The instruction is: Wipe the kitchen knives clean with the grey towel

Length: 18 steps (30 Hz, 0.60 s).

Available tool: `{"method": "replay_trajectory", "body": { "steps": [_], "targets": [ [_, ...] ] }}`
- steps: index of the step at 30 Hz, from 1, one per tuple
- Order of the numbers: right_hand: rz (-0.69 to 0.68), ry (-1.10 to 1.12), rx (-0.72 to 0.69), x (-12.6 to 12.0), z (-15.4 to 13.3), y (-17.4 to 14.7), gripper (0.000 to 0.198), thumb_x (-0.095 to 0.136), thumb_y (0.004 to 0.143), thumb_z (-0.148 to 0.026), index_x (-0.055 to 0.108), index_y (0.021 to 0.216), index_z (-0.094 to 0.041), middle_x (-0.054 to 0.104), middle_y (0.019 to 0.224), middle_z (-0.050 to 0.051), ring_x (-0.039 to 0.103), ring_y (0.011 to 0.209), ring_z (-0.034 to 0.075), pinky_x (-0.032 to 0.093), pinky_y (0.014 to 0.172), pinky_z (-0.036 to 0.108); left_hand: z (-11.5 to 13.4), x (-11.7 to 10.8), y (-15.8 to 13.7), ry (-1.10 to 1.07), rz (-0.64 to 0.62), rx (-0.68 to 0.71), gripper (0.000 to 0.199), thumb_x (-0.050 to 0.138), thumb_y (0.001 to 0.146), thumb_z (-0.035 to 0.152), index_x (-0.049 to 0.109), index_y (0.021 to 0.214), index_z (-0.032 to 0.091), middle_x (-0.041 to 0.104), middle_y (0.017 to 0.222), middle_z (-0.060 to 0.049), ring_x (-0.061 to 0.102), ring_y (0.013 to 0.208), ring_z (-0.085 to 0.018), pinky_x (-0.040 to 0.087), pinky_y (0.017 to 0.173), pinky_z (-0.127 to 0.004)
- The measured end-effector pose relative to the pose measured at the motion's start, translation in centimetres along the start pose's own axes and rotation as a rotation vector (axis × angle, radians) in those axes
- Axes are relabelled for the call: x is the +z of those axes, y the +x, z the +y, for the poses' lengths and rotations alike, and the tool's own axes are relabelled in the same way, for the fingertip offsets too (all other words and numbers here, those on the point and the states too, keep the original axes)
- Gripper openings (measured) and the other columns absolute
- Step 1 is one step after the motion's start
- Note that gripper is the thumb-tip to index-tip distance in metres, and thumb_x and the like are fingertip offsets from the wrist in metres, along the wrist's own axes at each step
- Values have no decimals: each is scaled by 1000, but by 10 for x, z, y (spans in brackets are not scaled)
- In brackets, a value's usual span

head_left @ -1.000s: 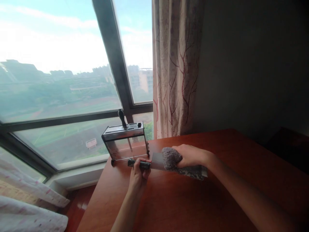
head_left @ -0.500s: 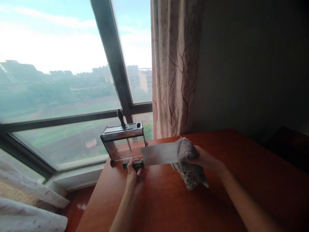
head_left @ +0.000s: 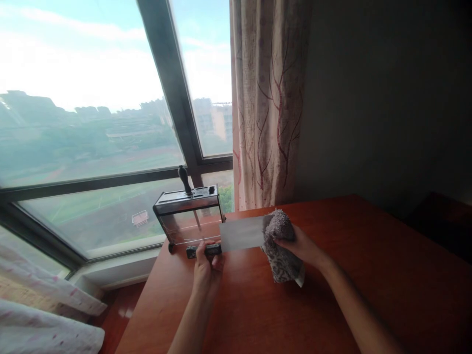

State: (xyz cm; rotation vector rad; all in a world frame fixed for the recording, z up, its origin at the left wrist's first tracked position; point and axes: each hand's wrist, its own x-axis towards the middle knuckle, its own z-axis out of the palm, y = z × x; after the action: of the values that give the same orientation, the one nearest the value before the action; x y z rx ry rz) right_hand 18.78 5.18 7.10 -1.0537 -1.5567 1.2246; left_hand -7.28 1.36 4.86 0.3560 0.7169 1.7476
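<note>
My left hand (head_left: 205, 265) is wrapped round the dark handle of a cleaver (head_left: 241, 234), held above the table with its wide metal blade pointing right. Bunched in my right hand (head_left: 300, 244) is a grey patterned towel (head_left: 282, 246), folded over the far end of the blade and hiding its tip. The towel's lower part hangs down, a pale corner showing. Behind my left hand stands a knife block (head_left: 186, 196) with clear sides and a metal top, one black knife handle (head_left: 184, 179) sticking up from it.
The reddish-brown wooden table (head_left: 236, 314) spreads beneath both hands. A large window (head_left: 92, 147) with dark frames lies beyond its left side. A patterned curtain (head_left: 269, 123) hangs behind the table, and another curtain (head_left: 47, 319) is at the lower left.
My right hand and the towel have shifted left along the blade, toward the handle. My left hand keeps its hold on the cleaver, nearly still.
</note>
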Motion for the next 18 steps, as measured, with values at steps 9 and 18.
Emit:
{"method": "replay_trajectory", "body": {
  "steps": [9, 18],
  "targets": [
    [176, 238, 79, 22, 10, -11, 39, 78, 64, -40, 66, 93, -17, 72, 93, 7, 66, 90, 29, 50, 81, 40, -5, -3, -1, -122, 44, -42, 19, 67, 77, 34, 63, 76, 16, 66, 66, 2, 36, 34, -1, 33, 36, -15],
    [156, 856, 132, 60, 26, -20, 36, 77, 65, -41, 67, 94, -23, 72, 99, 3, 66, 98, 26, 50, 89, 41, -10, 7, -7, -149, 79, -17, 20, 71, 74, 34, 64, 75, 15, 59, 64, 6, 42, 40, -1, 36, 38, -13]
  ]
}}
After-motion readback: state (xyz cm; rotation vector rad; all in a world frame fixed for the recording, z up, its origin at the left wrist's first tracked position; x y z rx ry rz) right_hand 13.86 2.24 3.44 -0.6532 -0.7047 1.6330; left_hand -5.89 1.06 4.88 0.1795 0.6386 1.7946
